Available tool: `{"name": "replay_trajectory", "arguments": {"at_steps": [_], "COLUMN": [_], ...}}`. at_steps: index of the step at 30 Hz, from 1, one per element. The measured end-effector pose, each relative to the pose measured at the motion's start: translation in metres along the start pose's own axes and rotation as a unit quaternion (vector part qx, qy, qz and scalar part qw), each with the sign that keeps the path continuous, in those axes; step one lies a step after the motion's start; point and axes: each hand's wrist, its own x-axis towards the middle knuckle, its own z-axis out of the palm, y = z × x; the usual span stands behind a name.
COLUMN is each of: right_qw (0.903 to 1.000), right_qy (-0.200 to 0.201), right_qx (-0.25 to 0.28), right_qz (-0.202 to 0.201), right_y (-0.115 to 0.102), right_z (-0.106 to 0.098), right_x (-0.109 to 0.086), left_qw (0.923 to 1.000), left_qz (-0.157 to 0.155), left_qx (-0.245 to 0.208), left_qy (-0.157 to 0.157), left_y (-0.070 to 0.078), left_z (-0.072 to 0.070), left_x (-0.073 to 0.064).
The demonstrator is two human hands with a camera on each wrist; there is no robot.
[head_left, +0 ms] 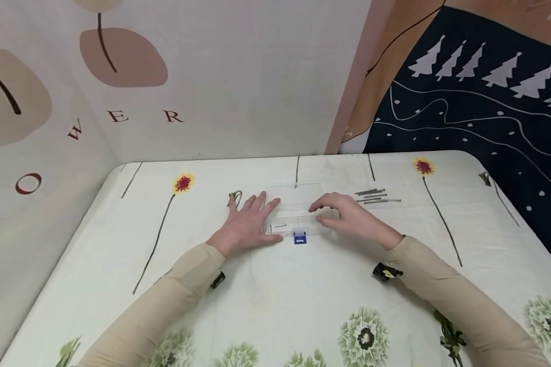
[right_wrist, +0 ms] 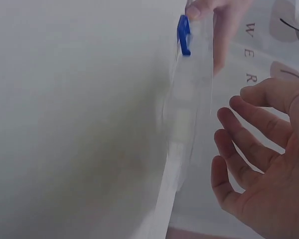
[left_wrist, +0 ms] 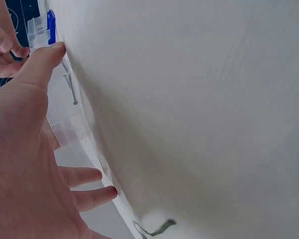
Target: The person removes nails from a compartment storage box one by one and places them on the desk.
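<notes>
A clear plastic case (head_left: 308, 226) with a blue latch (head_left: 300, 237) at its front lies mid-table. A clear panel, apparently its raised or folded-back lid (head_left: 298, 196), extends behind it. A few nails (head_left: 280, 226) lie in its left part; one nail (left_wrist: 71, 88) also shows in the left wrist view. My left hand (head_left: 248, 221) rests spread along the case's left side, its thumb by the front edge near the latch. Over the case's right part hovers my right hand (head_left: 349, 216), fingers loosely bent; in the right wrist view nothing shows between the fingers (right_wrist: 249, 149).
Several loose nails (head_left: 374, 196) lie on the table to the right of the case, behind my right hand. A flower-printed cloth (head_left: 257, 300) covers the table. Printed hangings (head_left: 239, 81) stand behind the table's back edge.
</notes>
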Motion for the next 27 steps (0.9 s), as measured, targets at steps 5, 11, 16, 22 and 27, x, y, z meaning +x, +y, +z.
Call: {"name": "replay_trajectory", "arguments": {"at_steps": [5,11,16,22,27], "right_qw": [0.9992,0.9976,0.9965,0.9953,0.9933], "right_qy": [-0.021,-0.033,-0.04,-0.065,-0.096], "right_qx": [-0.004,-0.018,-0.028,-0.051,-0.06], "right_qz": [-0.034,-0.058,-0.067,-0.05,-0.022], "right_y": [-0.012,-0.019,-0.022,-0.025,-0.028], "right_z": [0.01,0.024,0.036,0.044,0.048], "right_x": [0.01,0.022,0.029,0.034,0.036], "left_qw": [1.0,1.0,0.9999,0.9999,0.9999], "left_qz": [-0.002,-0.005,-0.009,-0.01,-0.01], "left_qx": [-0.001,-0.001,0.0,-0.001,-0.007], "left_qy": [0.0,-0.003,-0.006,-0.012,-0.01], "left_y": [0.0,0.0,0.0,-0.001,0.0], "left_z": [0.001,0.001,0.002,0.003,0.002], "left_x": [0.001,0.002,0.002,0.002,0.001]}}
